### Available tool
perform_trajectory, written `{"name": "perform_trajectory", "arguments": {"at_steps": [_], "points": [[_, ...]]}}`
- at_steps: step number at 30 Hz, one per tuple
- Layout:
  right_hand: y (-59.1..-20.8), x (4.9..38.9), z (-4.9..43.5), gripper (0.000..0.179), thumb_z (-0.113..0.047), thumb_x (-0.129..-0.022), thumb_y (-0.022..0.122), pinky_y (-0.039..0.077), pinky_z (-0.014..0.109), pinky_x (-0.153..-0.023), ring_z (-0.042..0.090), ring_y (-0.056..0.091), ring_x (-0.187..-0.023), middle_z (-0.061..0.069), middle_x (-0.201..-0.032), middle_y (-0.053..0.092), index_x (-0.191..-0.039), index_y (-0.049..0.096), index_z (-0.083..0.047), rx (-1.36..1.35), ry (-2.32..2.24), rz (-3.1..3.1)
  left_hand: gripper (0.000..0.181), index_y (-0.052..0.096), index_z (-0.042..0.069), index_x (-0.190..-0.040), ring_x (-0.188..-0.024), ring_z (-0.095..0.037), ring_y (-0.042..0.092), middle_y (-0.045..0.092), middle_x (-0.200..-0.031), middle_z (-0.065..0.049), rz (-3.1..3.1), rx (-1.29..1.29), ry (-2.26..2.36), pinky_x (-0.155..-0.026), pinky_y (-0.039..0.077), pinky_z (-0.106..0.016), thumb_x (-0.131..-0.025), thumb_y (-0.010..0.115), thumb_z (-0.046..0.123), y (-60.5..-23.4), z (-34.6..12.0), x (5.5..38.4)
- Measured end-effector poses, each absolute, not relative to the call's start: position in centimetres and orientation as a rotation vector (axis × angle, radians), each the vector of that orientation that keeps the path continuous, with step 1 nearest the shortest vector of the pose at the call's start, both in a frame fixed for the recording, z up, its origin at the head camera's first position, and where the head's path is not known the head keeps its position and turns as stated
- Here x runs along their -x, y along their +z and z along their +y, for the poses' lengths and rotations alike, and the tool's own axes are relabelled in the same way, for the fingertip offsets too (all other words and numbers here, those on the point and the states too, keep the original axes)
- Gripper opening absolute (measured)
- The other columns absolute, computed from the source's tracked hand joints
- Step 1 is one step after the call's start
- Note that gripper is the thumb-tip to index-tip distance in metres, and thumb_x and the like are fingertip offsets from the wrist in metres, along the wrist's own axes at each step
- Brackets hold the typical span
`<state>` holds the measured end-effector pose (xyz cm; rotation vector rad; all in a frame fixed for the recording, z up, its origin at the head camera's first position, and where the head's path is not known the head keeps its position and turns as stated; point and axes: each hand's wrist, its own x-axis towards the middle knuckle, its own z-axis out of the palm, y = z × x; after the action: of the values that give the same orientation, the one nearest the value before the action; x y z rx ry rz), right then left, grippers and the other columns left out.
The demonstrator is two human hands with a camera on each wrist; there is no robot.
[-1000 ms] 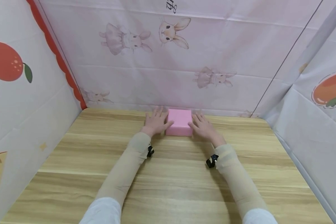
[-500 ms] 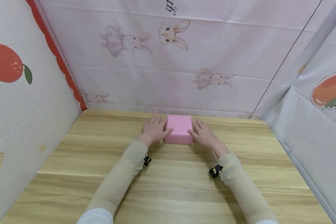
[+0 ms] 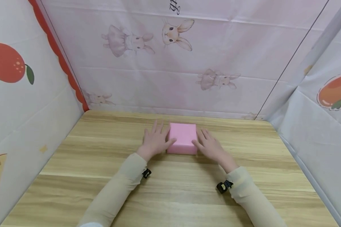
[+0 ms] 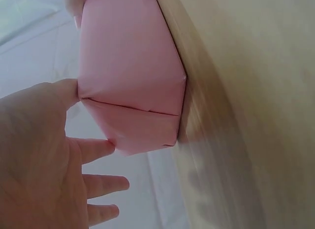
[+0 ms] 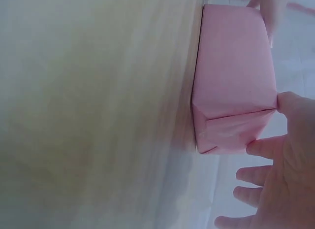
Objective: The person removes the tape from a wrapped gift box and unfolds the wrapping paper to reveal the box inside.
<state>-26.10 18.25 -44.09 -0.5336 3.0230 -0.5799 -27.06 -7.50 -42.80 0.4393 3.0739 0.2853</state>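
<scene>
Held the pink box (image 3: 183,135) flat on the wooden table (image 3: 182,195), near its back edge, between the left hand (image 3: 153,141) and the right hand (image 3: 212,147). Touched the near upper corners with the thumbs and the sides with the forefingers, with the remaining fingers loosely extended and neither hand closed round it. Probably called for light, even pressure from both sides, to avoid skewing the box or creasing its folded wrapping (image 4: 135,125).

Room runs between the sleeves (image 3: 116,186) up to the pink box (image 3: 183,136), which blocks it.
</scene>
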Motion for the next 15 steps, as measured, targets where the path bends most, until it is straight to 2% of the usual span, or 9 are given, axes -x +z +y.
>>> {"name": "perform_trajectory", "arguments": {"at_steps": [7, 15], "points": [[-43.6, 23.8, 18.0, 0.073, -0.053, -0.102, 0.035, 0.020, 0.067, -0.115, 0.042, 0.013, -0.150, 0.022, -0.161, 0.017, -0.156, 0.017, -0.008, 0.505, -0.575, 3.002, 0.080, 0.017, 0.027, -0.157, -0.152, -0.037, 0.004, 0.020, -0.163, -0.013, 3.064, -0.434, 0.288, -0.115, 0.010, -0.071, -0.093, 0.032, 0.072, -42.7, -7.7, 25.0], [-43.2, 22.3, 17.9, 0.071, -0.051, -0.102, 0.037, 0.020, 0.065, -0.116, 0.044, 0.016, -0.148, 0.022, -0.161, 0.017, -0.154, 0.023, -0.005, 0.522, -0.545, 3.015, 0.081, 0.017, 0.027, -0.157, -0.152, -0.036, 0.002, 0.019, -0.163, -0.014, 3.050, -0.410, 0.290, -0.115, 0.008, -0.071, -0.092, 0.032, 0.073, -42.6, -7.6, 23.6]]}}
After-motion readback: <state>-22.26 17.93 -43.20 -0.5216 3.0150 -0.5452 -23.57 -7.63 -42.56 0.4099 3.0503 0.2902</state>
